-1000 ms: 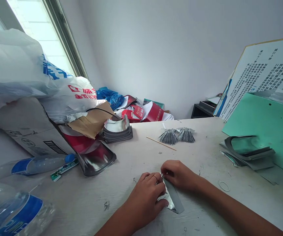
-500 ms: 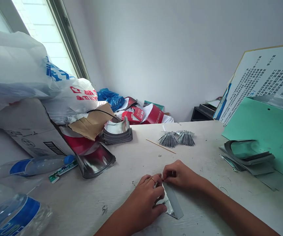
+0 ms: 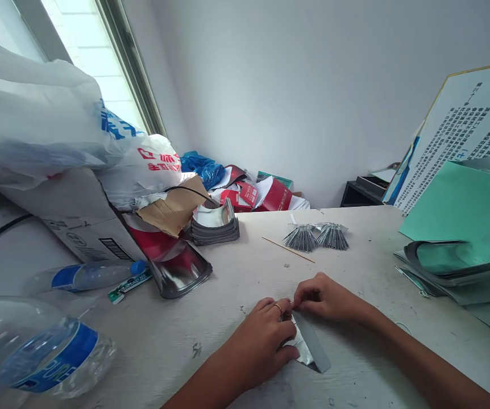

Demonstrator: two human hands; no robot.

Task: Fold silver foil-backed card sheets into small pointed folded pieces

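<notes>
A folded strip of silver foil-like sheet, with a shiny face and a dull grey face, lies on the white table below me. My left hand, with a ring on one finger, is closed over its left side, fingers curled and thumb pressing near the lower part. My right hand pinches at the strip's far tip, close to my left fingertips. The fingers hide that tip. Beyond the hands lie two fan-shaped bunches of thin silver strips and a thin wooden stick.
At left are a large clear bottle, a smaller bottle, a cardboard box and plastic bags. Stacked curved silver sheets stand further back. On the right, more grey sheets rest against a green folder.
The whole view has shifted, so everything sits slightly further right in the picture. Both hands keep nearly the same pose on the foil strip.
</notes>
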